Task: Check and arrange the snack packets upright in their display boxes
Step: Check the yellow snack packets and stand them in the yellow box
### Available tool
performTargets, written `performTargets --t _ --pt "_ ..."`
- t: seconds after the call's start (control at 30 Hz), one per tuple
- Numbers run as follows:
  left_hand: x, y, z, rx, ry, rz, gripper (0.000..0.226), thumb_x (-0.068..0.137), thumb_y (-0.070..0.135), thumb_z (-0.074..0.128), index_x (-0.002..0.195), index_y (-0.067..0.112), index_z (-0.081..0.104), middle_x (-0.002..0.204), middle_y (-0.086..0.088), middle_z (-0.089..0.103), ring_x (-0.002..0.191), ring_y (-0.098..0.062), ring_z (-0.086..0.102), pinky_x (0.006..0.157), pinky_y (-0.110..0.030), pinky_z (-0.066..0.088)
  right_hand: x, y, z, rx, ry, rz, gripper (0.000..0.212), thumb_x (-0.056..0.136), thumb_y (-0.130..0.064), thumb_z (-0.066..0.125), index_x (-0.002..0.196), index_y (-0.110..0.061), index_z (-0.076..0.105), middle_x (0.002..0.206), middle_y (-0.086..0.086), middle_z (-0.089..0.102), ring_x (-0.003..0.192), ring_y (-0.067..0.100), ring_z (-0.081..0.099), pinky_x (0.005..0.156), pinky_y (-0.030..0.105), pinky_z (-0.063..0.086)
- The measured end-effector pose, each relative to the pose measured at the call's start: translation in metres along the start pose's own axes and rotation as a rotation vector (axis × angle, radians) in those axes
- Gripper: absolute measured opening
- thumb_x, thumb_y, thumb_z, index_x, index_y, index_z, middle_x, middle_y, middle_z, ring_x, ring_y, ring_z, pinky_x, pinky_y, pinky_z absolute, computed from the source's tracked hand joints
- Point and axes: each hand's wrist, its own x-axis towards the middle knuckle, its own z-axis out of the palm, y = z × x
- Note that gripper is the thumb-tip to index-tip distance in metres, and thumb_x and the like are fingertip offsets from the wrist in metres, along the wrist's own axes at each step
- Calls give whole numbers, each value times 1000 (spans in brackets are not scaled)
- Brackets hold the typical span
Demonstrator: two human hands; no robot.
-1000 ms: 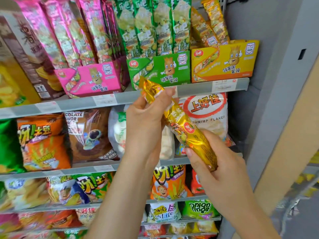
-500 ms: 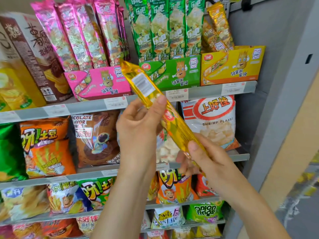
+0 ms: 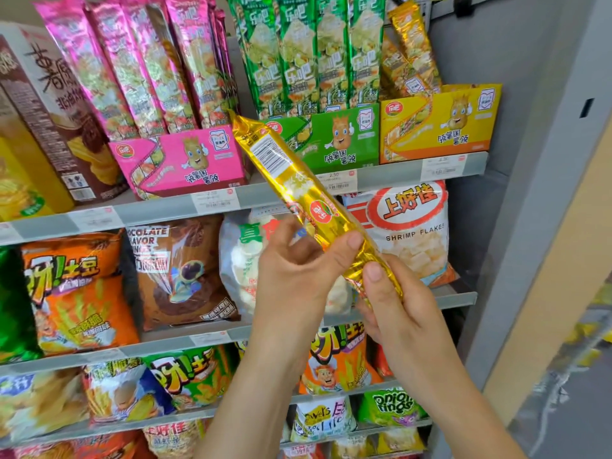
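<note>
A long gold snack packet (image 3: 291, 180) slants in front of the shelves, its barcode side toward me and its top end pointing up-left. My left hand (image 3: 298, 270) pinches it near the middle with thumb and fingers. Its lower end is gripped by my right hand (image 3: 394, 309). On the top shelf stand three display boxes: a pink box (image 3: 185, 164) with pink packets upright, a green box (image 3: 334, 140) with green packets upright, and a yellow box (image 3: 440, 122) whose gold packets (image 3: 410, 51) lean to the left.
The grey shelf edge (image 3: 390, 175) carries price labels. Below hang bagged snacks: a shrimp flakes bag (image 3: 410, 226), a brown chocolate bag (image 3: 178, 276), orange crisps (image 3: 79, 293). A grey upright panel (image 3: 516, 226) bounds the shelves on the right. A tall brown carton (image 3: 49, 111) stands left.
The gold packet has been turned so its barcode side faces me and its top end has swung up-left. My left hand slid down toward the packet's middle; the camera moved closer.
</note>
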Motion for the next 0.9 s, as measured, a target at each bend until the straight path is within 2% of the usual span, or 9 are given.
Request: performTargets --t 0.1,0.2,0.27,0.3,0.37,0.47,0.57,0.73,0.9 --pt "-5 -2 -4 20 -15 -18 34 68 26 81 98 16 67 89 -4 76 82 -16 73 71 -23 56 -1 -1 -1 -40 -33 21 41 83 -73 45 96 -37 59 67 -13 50 61 8 45 58 35 41" --pt "-7 0 -11 63 17 20 32 76 30 78 99 12 68 87 -14 73 79 -21 70 74 -33 58 -3 -6 -7 -212 -158 1 38 83 -76 39 101 -47 55 72 -13 56 64 7 53 60 28 47" --pt "-7 2 -12 122 48 60 33 80 34 77 101 10 67 88 -27 66 79 -24 63 76 -46 56 -4 -8 -13 -374 -156 -34 43 83 -76 39 112 -48 52 91 -15 60 86 5 59 72 24 49" --pt "-6 3 -13 138 69 81 34 81 35 76 101 10 67 87 -25 66 79 -22 62 76 -49 55 -6 -8 -15 -401 -127 -44 45 83 -73 42 116 -45 53 99 -14 61 94 7 59 76 27 50" --pt "-1 5 -14 127 117 121 37 80 38 73 106 11 66 83 -7 71 78 -15 65 73 -39 56 -8 -8 -17 -303 -85 -28 45 83 -64 55 119 -38 59 101 -8 64 96 11 62 76 31 54" --pt "5 5 -15 89 157 125 48 80 41 70 114 8 62 78 6 70 72 -9 64 73 -35 53 -8 -6 -19 -32 -119 94 40 80 -49 69 115 -29 66 98 -3 72 91 12 68 73 23 55" --pt "4 -2 -13 97 120 96 34 85 40 67 107 14 63 75 8 69 71 -10 64 75 -39 54 -6 -3 -16 82 -165 176 35 79 -47 66 108 -29 71 99 -4 75 90 13 71 72 24 57" --pt "4 -4 -10 31 12 10 32 78 36 72 101 16 64 77 3 71 68 -13 66 65 -28 57 -5 -1 -9 139 -55 83 31 82 -42 62 105 -24 73 90 -1 75 79 11 71 72 20 54" --pt "-5 -11 -5 144 -130 -47 18 78 25 74 93 18 66 81 1 70 72 -10 64 57 -19 52 -3 0 -5 130 30 35 39 85 -45 58 107 -16 72 80 1 74 74 13 71 70 28 57"
